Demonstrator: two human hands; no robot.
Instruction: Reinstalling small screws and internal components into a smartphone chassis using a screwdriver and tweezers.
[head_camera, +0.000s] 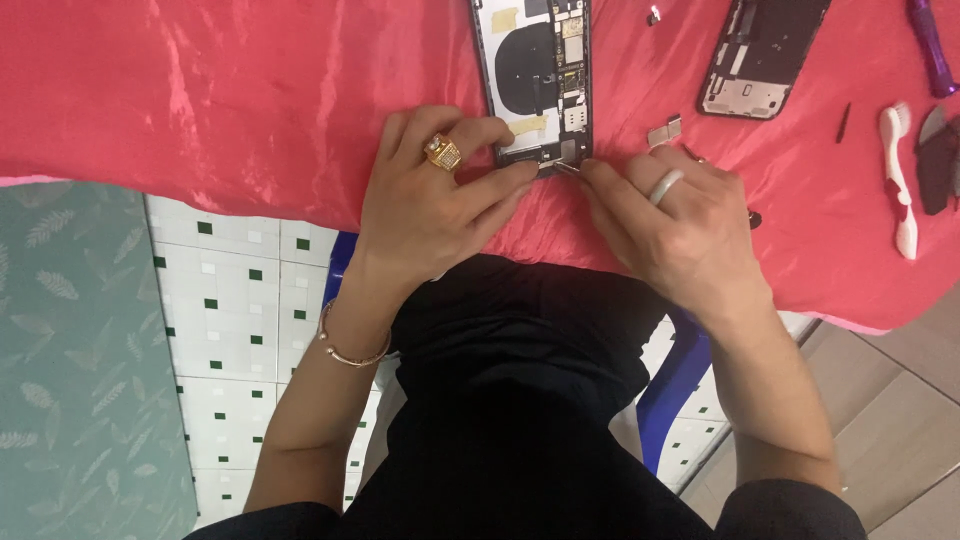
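Observation:
An opened phone body (535, 75) lies on the red cloth (250, 90), its inner parts facing up. My left hand (435, 200), with a gold ring, presses its fingertips on the phone's near left corner and steadies it. My right hand (675, 225), wearing a pale ring, pinches thin metal tweezers (567, 167) whose tip touches the phone's near edge.
A second opened phone part (760, 55) lies at the far right. A white-and-red toothbrush (897, 180), a purple tool (932, 45), a small metal piece (664, 131) and a dark object (938, 160) rest on the cloth. The table edge runs just before my lap; a blue stool (675, 385) stands below.

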